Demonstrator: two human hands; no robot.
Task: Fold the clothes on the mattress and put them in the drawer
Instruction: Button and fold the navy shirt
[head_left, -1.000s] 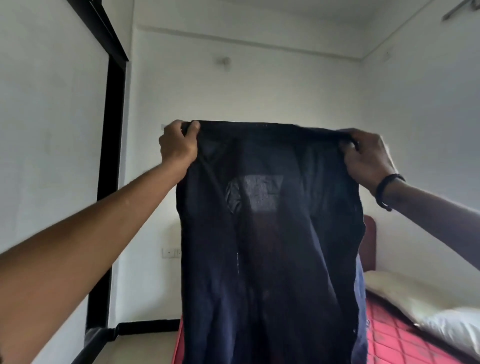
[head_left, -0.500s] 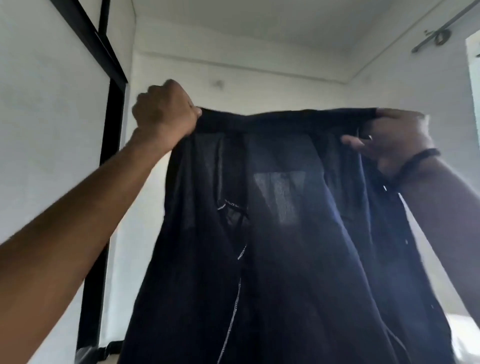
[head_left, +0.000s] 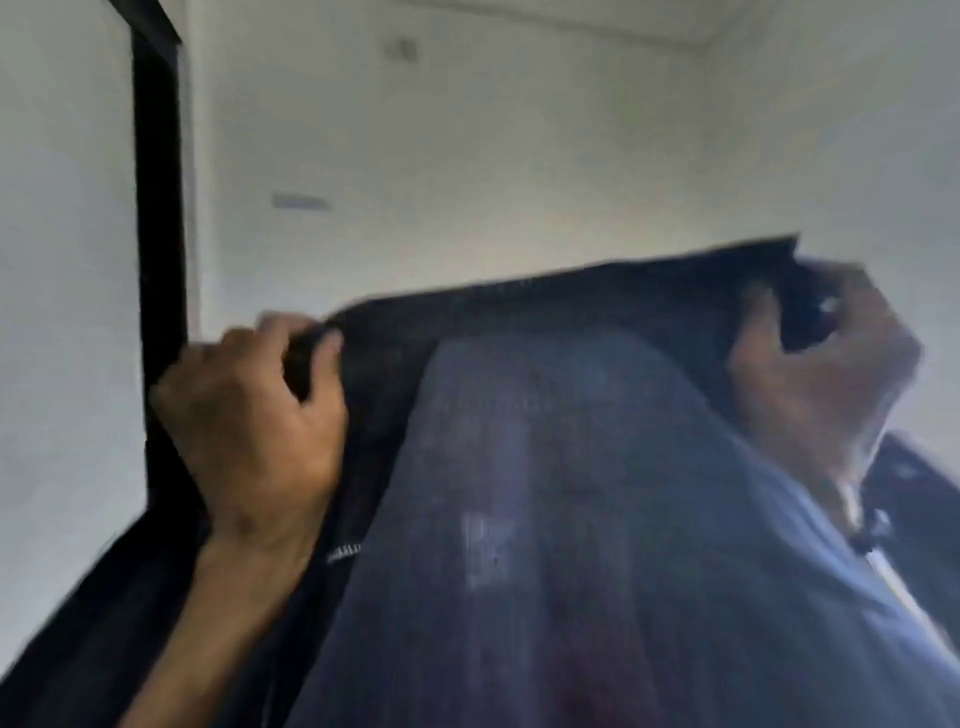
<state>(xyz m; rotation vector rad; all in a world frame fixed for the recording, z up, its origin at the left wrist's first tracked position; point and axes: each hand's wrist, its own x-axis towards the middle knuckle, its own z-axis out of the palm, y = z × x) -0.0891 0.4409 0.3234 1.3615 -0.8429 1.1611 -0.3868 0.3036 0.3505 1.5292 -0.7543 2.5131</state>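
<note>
white walls (head_left: 519, 156) | black door frame (head_left: 158, 208), left | small grey wall fitting (head_left: 300, 201), blurred

Probably home: plain white walls (head_left: 519, 156)

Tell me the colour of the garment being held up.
Dark navy blue, plain thin fabric garment, seen in the head view, though blurred.

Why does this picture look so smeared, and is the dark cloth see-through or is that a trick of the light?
In the head view, motion blur smears everything: the left hand, the right hand and the wall marks have soft edges. The dark garment both hands grip is backlit by the pale wall, so its thinner middle glows bluish while its doubled top edge stays black. The wide lens tilts the black frame.
</note>
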